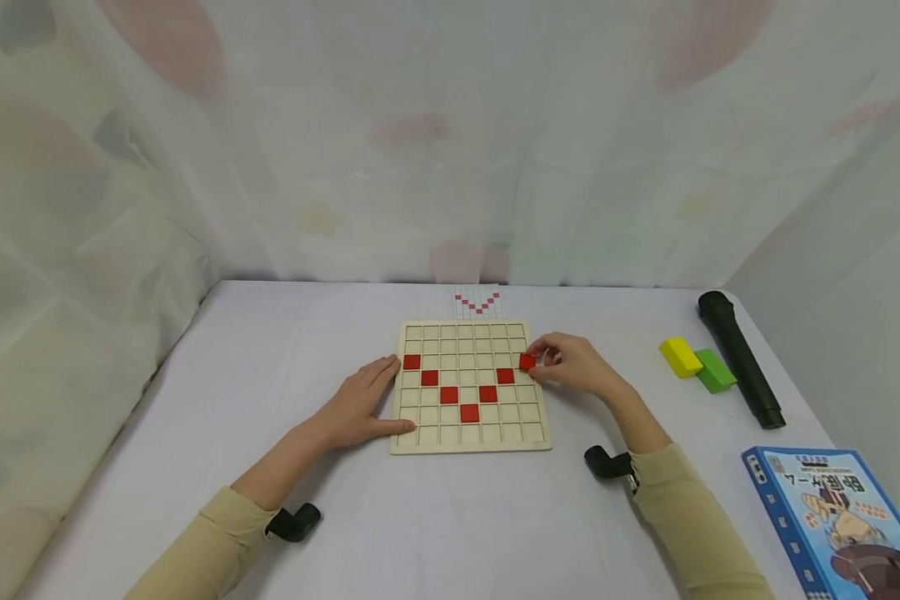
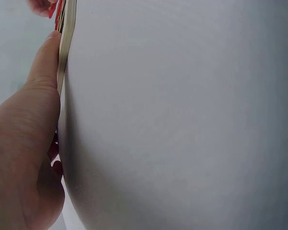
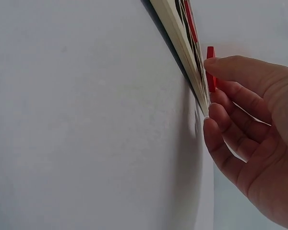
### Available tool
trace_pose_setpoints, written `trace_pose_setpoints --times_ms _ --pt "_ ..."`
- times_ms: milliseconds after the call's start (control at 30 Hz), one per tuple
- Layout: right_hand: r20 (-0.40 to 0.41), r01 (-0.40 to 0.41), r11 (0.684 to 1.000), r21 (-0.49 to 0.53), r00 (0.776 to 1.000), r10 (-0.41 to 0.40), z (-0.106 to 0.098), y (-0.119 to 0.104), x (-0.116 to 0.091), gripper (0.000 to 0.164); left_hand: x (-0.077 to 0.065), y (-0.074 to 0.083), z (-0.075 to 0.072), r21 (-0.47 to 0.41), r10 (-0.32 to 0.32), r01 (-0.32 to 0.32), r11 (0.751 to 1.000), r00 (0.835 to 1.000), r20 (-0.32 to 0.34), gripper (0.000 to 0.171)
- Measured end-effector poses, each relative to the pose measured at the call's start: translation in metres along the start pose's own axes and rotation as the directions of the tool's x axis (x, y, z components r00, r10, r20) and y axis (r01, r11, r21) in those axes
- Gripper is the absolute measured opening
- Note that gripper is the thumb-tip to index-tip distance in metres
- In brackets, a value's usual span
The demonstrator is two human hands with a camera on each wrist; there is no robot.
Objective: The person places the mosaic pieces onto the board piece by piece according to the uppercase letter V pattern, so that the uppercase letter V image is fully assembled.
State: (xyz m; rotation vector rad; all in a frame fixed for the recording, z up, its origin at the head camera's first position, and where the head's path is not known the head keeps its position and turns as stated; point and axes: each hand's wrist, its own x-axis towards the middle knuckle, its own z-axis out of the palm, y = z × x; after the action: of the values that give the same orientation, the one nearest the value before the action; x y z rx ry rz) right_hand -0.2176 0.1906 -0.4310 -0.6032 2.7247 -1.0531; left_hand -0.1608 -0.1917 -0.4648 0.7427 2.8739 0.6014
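Note:
A pale wooden grid board [image 1: 472,440] lies flat on the white table, with several red square tiles [image 1: 469,413] set in its cells in a V shape. My right hand [image 1: 576,365] pinches one red tile [image 1: 527,362] between thumb and fingers over the board's right edge; the right wrist view shows this tile [image 3: 211,72] standing slightly above the board. With its fingers straight, my left hand [image 1: 356,404] rests against the board's left edge, the thumb lying on the lower left corner. In the left wrist view the board's edge [image 2: 67,43] runs beside the left thumb.
Behind the board lies a small grid card [image 1: 478,302] printed with a red V. To the right are a yellow block [image 1: 681,357], a green block [image 1: 716,371], a black microphone-shaped object [image 1: 741,358] and a blue illustrated box [image 1: 840,517] with a dark brown object [image 1: 876,571] over it.

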Motion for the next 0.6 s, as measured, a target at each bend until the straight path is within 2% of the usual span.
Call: trace_pose_setpoints --times_ms 300,600 --pt "0.010 0.020 1.000 -0.018 1.000 -0.020 0.001 0.002 0.010 0.024 0.000 0.001 0.000 0.004 0.015 -0.015 1.000 1.000 -0.004 0.112" --pt "0.022 0.046 0.999 -0.006 0.999 -0.045 0.001 0.001 0.012 0.026 0.000 0.002 0.000 0.006 0.016 -0.016 1.000 1.000 -0.005 0.112"
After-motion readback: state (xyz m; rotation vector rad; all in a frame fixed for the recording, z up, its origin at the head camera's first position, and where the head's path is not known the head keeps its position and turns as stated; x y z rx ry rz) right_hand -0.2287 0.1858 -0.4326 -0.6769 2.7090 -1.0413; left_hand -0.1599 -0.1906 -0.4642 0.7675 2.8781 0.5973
